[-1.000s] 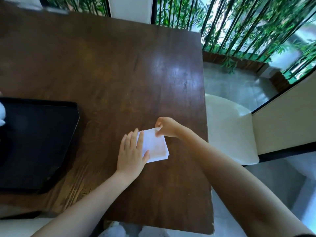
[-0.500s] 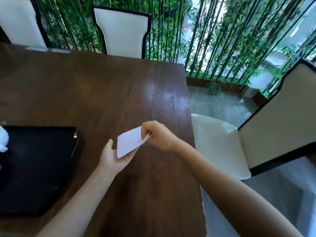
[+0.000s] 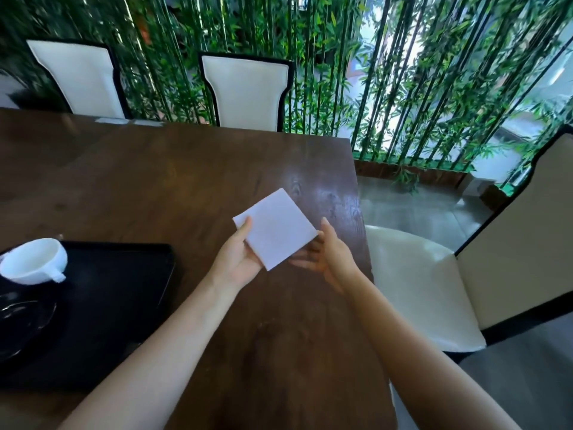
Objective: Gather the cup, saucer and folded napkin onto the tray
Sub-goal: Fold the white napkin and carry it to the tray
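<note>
A white folded napkin [image 3: 276, 228] is held flat above the dark wooden table [image 3: 173, 181]. My left hand [image 3: 237, 259] supports it from below, thumb on its left corner. My right hand [image 3: 325, 257] touches its right edge, fingers blurred beneath it. At the left lies a black tray [image 3: 130, 293]. A white cup [image 3: 32, 262] sits tilted on the tray's far left part. A black saucer [image 3: 21, 321] lies on the tray below the cup.
Two white chairs [image 3: 248, 91] stand behind the table against a wall of bamboo stems. Another white chair [image 3: 434, 287] stands just off the table's right edge. Grey floor lies beyond it.
The napkin rose off the table and now lies flat across both hands. The view lifted and swung left, so the cup and saucer on the tray came into sight.
</note>
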Demonstrator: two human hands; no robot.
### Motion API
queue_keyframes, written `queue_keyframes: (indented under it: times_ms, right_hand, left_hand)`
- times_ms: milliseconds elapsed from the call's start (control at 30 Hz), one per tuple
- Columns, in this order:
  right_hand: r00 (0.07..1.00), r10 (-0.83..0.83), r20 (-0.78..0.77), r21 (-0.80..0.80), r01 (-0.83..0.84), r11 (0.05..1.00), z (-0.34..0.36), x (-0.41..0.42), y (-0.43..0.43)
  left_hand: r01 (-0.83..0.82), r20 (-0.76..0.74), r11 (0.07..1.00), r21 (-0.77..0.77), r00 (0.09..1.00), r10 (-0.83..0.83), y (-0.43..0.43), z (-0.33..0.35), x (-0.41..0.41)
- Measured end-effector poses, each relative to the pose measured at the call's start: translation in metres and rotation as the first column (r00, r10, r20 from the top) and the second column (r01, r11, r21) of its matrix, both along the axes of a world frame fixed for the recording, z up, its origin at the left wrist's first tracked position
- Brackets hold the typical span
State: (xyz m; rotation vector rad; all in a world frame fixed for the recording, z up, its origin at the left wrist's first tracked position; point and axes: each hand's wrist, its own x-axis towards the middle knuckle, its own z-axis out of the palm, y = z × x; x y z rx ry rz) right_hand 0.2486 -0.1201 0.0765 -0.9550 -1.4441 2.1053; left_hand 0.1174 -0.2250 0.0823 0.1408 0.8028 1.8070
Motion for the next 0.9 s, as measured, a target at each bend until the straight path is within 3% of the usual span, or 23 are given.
queue_keyframes:
  times_ms: [100,167,267,433,733,900]
  right_hand:
    - [1.0,0.006,0.004,0.178,-0.007,0.984,0.001,-0.001,0.0]
    - [1.0,-0.019,0.003,0.215,0.018,0.977,0.002,-0.001,0.003]
    - [1.0,0.007,-0.001,0.197,-0.006,0.98,0.001,-0.003,0.007]
    - [0.994,0.104,0.023,0.181,-0.106,0.978,0.003,-0.021,0.009]
    - [0.922,0.376,0.097,0.163,-0.387,0.907,-0.002,-0.094,-0.027]
    - [0.852,0.511,0.117,0.102,-0.522,0.847,-0.017,-0.139,-0.068]
  left_hand:
    - [0.016,-0.046,0.998,0.061,0.999,-0.013,-0.004,-0.002,0.0]
    - [0.013,-0.116,0.998,0.061,0.993,-0.006,-0.01,-0.006,-0.005]
    - [-0.004,-0.171,1.0,0.004,0.985,0.004,-0.023,-0.014,-0.014]
    - [-0.13,-0.107,0.983,-0.131,0.987,0.116,-0.045,-0.029,-0.029]
    - [-0.365,-0.101,0.896,-0.255,0.931,0.35,-0.118,-0.042,-0.065]
    - [-0.453,-0.073,0.803,-0.387,0.883,0.463,-0.169,-0.044,-0.09]
